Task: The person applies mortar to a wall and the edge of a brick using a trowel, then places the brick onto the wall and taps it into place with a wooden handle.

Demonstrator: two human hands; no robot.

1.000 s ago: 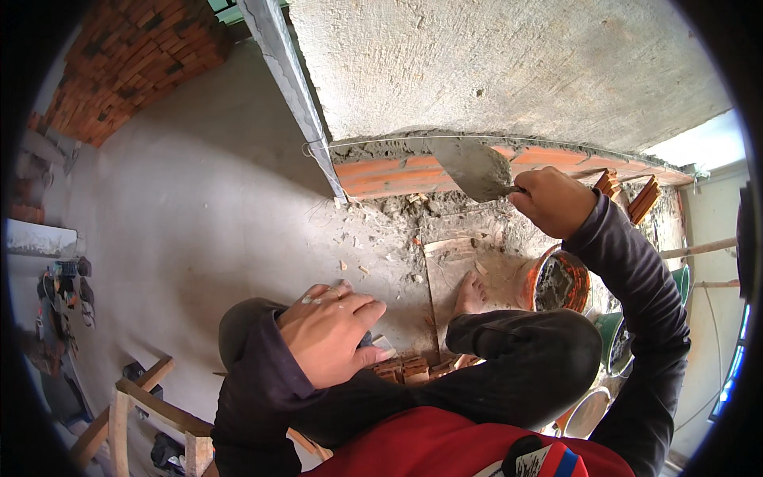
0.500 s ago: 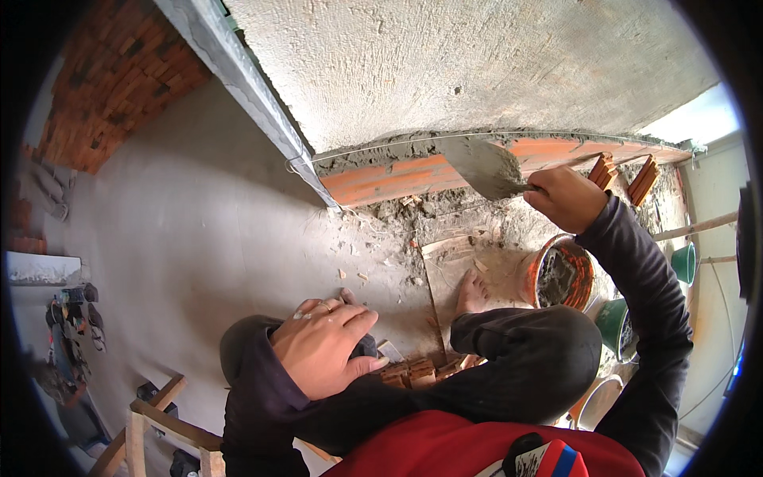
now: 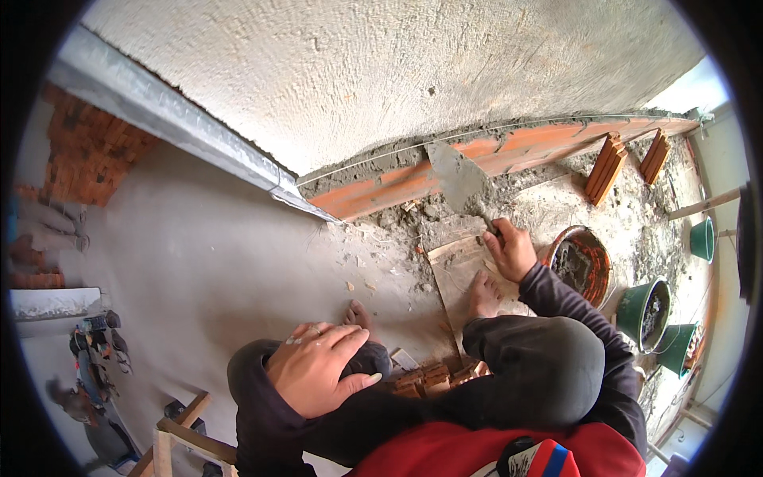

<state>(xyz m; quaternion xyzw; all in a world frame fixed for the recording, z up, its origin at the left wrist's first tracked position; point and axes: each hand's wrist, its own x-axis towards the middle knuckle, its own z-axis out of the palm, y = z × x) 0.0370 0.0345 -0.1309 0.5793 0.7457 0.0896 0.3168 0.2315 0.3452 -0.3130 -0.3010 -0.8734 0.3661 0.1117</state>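
Note:
My right hand (image 3: 510, 251) grips the handle of a trowel (image 3: 456, 176), whose mortar-smeared blade lies against the orange brick course (image 3: 524, 151) at the foot of the rough grey wall. Wet mortar covers the top of that course. My left hand (image 3: 318, 367) rests flat on my left knee with fingers spread, holding nothing. My bare feet stand on the floor, the right one on a wooden board (image 3: 458, 274). Both arms wear dark sleeves.
An orange pan of mortar (image 3: 582, 264) sits right of my right hand. Three green buckets (image 3: 645, 312) stand further right. Two loose bricks (image 3: 608, 165) lie upright by the wall. A metal profile (image 3: 183, 135) runs along the wall at left. A wooden frame (image 3: 183, 436) is at lower left.
The view has tilted so the wall fills more of the top. My right hand has drawn the trowel down and left along the brick course. The left hand stayed on the knee.

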